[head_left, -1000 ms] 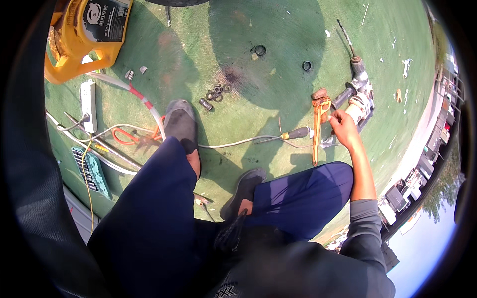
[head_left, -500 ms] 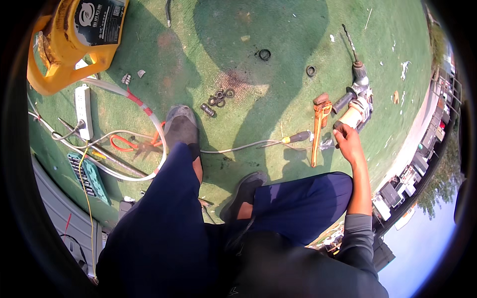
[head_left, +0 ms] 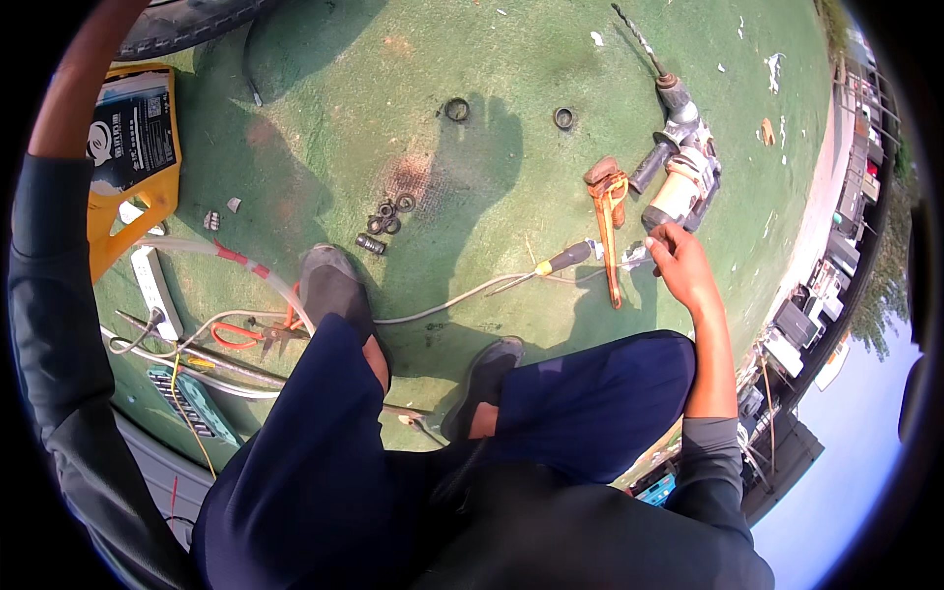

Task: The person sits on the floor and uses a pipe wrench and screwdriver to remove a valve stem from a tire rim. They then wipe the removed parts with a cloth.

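My right hand [head_left: 680, 264] is beside the rear end of a rotary hammer drill [head_left: 677, 187], which lies on the green floor with a long bit fitted. Its fingers are curled together, and what they hold, if anything, is hidden. An orange pipe wrench [head_left: 608, 231] lies just left of the drill. My left arm [head_left: 61, 246] reaches up along the left side, and its hand is beyond the upper edge. Small black rings [head_left: 391, 212] and a ribbed dark cylinder [head_left: 371, 243] lie ahead of my left shoe. Two larger black rings lie farther off.
A yellow jug [head_left: 136, 221] stands at left below a tyre [head_left: 187, 28]. Near it are a white power strip [head_left: 157, 293], a clear hose [head_left: 261, 270], red-handled pliers [head_left: 246, 336] and a green bit case [head_left: 202, 405]. A yellow-black handled tool [head_left: 565, 259] lies by the pipe wrench.
My left arm has come into view at the left, raised. The view has shifted, bringing in the tyre at the top left. My right hand stays by the drill's rear end.
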